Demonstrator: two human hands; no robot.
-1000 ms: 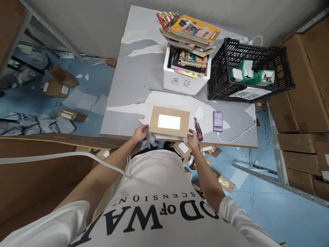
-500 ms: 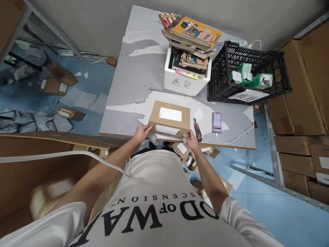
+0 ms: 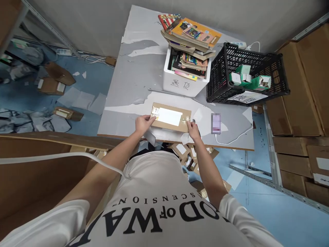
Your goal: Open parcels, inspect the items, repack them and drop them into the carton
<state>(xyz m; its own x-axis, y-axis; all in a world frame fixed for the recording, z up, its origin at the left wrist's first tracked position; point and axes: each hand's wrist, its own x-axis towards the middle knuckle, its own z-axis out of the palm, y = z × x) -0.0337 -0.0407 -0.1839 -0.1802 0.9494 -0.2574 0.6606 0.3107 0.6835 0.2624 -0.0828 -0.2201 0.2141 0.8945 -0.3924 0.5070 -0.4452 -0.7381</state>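
A brown cardboard box [image 3: 167, 126] with a large white label [image 3: 169, 116] and strips of clear tape at its ends lies near the front edge of the table. My left hand [image 3: 144, 124] is closed on its near left corner, thumb on top. My right hand [image 3: 193, 130] grips the near right end. Behind that hand shows part of a utility knife [image 3: 194, 122], its handle mostly hidden. Loose pieces of white paper [image 3: 149, 136] stick out at the table edge below the box.
A phone [image 3: 216, 123] on a white cable lies to the right. Behind stand a white bin [image 3: 183, 84] heaped with books [image 3: 195, 32] and a black crate [image 3: 218, 84] holding green boxes. A large open carton [image 3: 33, 171] is at my left. Cardboard scraps litter the floor.
Both hands have turned the box so that a different face, with a bigger label and taped ends, is up. My right hand now covers most of the knife. A blurred object at lower left is gone from view.
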